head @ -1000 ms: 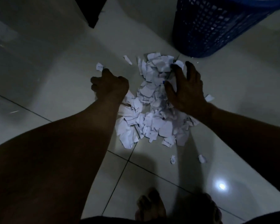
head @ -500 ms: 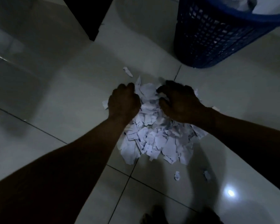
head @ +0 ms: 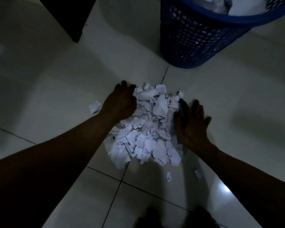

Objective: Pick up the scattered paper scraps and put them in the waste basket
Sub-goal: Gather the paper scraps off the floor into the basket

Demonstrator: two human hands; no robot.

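Note:
A heap of torn white paper scraps (head: 146, 129) lies on the pale tiled floor. My left hand (head: 120, 102) is cupped against the heap's upper left side, its fingertips on the floor at the far edge. My right hand (head: 191, 122) lies against the heap's right side with its fingers spread and fairly straight. Neither hand lifts any paper. The blue mesh waste basket (head: 196, 38) stands beyond the heap to the upper right, with crumpled white paper inside it. Single loose scraps lie left of my left wrist (head: 95, 106) and below the heap (head: 168, 176), (head: 197, 174).
A dark piece of furniture (head: 67, 15) stands at the upper left. My feet (head: 171, 218) show dimly at the bottom edge. A lamp's reflection (head: 225, 189) glares on the tile at the lower right. The room is dim.
The scraps are bunched into a tighter, taller heap. My right hand went from curled on the pile to spread at its right side. The view shifted, showing more of the basket.

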